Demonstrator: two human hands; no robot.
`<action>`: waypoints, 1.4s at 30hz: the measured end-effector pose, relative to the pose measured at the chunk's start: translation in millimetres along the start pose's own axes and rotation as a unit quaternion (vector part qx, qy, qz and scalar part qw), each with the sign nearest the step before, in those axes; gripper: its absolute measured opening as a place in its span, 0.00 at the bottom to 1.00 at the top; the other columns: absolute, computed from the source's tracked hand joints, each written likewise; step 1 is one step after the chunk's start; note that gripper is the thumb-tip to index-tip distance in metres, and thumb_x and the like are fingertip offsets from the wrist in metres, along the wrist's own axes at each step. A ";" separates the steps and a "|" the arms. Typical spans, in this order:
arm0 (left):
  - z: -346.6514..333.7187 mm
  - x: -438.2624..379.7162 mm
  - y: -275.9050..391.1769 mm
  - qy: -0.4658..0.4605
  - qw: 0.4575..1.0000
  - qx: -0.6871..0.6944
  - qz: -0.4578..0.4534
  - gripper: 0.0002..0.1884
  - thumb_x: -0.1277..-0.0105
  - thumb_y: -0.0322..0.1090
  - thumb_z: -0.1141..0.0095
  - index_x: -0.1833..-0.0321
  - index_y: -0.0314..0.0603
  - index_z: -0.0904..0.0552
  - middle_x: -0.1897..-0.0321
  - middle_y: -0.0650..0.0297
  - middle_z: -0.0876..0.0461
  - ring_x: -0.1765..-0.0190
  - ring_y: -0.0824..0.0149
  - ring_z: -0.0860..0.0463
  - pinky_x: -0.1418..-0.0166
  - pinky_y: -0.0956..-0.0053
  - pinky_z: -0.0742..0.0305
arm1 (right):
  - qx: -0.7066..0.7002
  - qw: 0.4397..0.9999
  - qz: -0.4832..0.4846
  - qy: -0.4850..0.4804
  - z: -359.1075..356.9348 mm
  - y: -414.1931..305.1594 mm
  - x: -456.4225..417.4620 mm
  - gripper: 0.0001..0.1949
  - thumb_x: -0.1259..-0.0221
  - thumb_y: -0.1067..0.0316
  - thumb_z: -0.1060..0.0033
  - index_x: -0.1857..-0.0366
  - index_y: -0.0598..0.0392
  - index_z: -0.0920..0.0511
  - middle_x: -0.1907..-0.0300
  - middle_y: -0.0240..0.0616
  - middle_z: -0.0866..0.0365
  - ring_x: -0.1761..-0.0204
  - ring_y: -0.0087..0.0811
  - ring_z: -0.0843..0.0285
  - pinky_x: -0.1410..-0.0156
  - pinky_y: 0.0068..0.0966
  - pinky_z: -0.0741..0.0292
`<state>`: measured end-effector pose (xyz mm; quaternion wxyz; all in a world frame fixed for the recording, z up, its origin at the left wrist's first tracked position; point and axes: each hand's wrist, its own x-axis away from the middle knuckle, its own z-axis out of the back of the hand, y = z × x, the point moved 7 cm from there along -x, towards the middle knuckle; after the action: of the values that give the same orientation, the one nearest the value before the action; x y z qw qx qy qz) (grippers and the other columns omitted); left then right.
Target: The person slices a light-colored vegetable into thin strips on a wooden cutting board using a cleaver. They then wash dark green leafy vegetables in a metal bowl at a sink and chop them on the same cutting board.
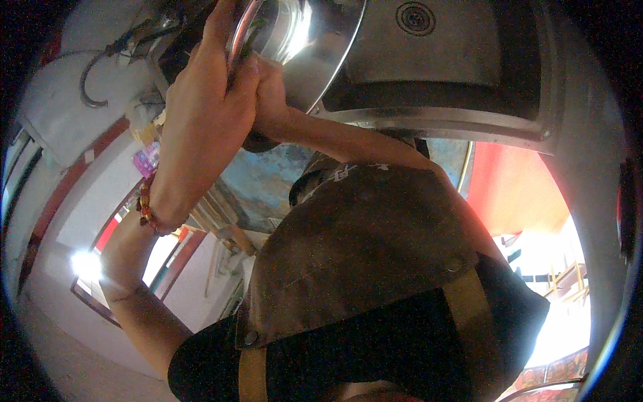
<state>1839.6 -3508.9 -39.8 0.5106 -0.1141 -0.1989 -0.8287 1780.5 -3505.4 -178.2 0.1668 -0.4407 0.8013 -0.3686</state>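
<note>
My left hand [208, 90], with a beaded bracelet on its wrist, reaches up at the left side of a shiny metal bowl [326, 55]. Its thumb meets my right hand [271, 95], whose fingers are bent at the bowl's near left edge. Between the hands and the inside of the bowl shows a thin green piece, perhaps a leaf or stem [255, 29]. Fingers overlap there, so which hand grips the green piece or the bowl cannot be told. The bowl overlaps the left part of a metal sink [427, 55].
The sink's drain [415, 19] lies right of the bowl, and its rim [452, 120] runs near my right forearm. A dark curved hose or cable [88, 83] is at upper left, above a pink-purple packet [146, 160]. A brown apron [351, 241] covers my front.
</note>
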 end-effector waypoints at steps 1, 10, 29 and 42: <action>-1.0 -5.5 -14.0 -0.042 0.998 0.013 0.037 0.31 0.40 0.23 0.58 0.32 0.34 0.50 0.37 0.44 0.41 0.36 0.49 0.37 0.34 0.64 0.44 | 0.003 1.000 -0.005 -0.002 1.1 -4.4 -0.5 0.11 0.48 0.66 0.48 0.63 0.61 0.26 0.69 0.51 0.21 0.68 0.49 0.22 0.60 0.38 0.26; -8.9 -7.6 -33.3 0.026 0.980 0.060 -0.187 0.28 0.42 0.24 0.59 0.35 0.39 0.39 0.37 0.52 0.37 0.34 0.57 0.38 0.32 0.69 0.47 | -0.018 0.998 -0.053 -0.019 0.0 -15.9 6.6 0.11 0.49 0.67 0.46 0.63 0.61 0.26 0.68 0.51 0.21 0.66 0.47 0.21 0.59 0.35 0.26; -33.9 56.6 -96.5 0.006 0.984 0.176 -0.038 0.28 0.41 0.25 0.56 0.35 0.43 0.39 0.49 0.57 0.28 0.63 0.70 0.26 0.56 0.75 0.28 | -0.059 0.983 -0.168 -0.036 -9.5 13.4 75.1 0.10 0.47 0.67 0.46 0.64 0.61 0.25 0.66 0.48 0.20 0.63 0.41 0.21 0.56 0.35 0.27; -219.1 348.2 -319.3 0.158 0.546 0.803 0.177 0.13 0.38 0.32 0.48 0.51 0.39 0.28 0.59 0.63 0.22 0.58 0.67 0.22 0.54 0.70 0.24 | 0.657 0.615 0.003 -0.436 -82.6 48.3 327.3 0.18 0.41 0.55 0.52 0.53 0.56 0.30 0.58 0.54 0.26 0.55 0.54 0.27 0.50 0.44 0.30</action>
<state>1400.5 -3758.0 -167.4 0.5485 0.4440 -0.6734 -0.2204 1521.4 -3723.7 -139.4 0.7427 -0.3201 0.1789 -0.5602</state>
